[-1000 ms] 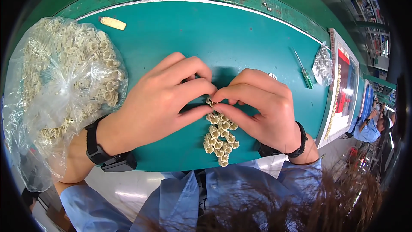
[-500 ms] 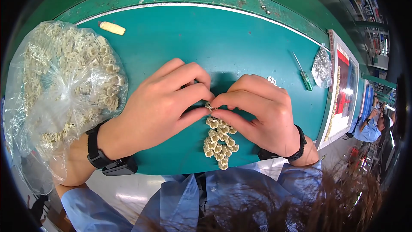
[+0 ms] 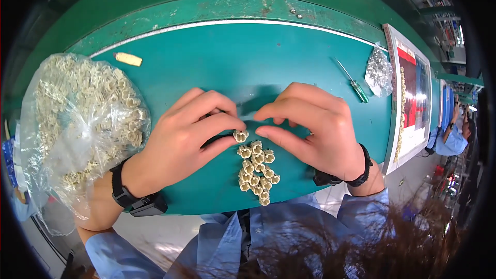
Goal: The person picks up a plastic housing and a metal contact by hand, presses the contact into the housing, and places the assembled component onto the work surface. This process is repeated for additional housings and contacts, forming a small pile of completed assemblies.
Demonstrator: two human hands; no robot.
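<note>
My left hand (image 3: 194, 137) pinches a small cream-coloured plastic socket-like part (image 3: 241, 136) between thumb and forefinger, its round opening facing me. Just right of it, my right hand (image 3: 315, 134) hovers with thumb and forefinger apart and nothing visible between them; its other fingers curl inward, partly hidden. Below and between the hands lies a cluster of similar cream parts (image 3: 256, 168) on the green tabletop (image 3: 206, 46). A big clear plastic bag (image 3: 85, 119) full of such parts rests beside my left forearm.
A yellowish stub-like piece (image 3: 128, 59) lies at the far left. Toward the far right are a green-handled screwdriver (image 3: 357, 90), a small clear bag of metal bits (image 3: 378, 72) and a white-framed board (image 3: 390, 46). Beyond the table's right side, a person in blue (image 3: 449, 139) is visible.
My hands have parted: the right thumb and forefinger have come off the small part, which stays in my left hand. The whole view has shifted slightly.
</note>
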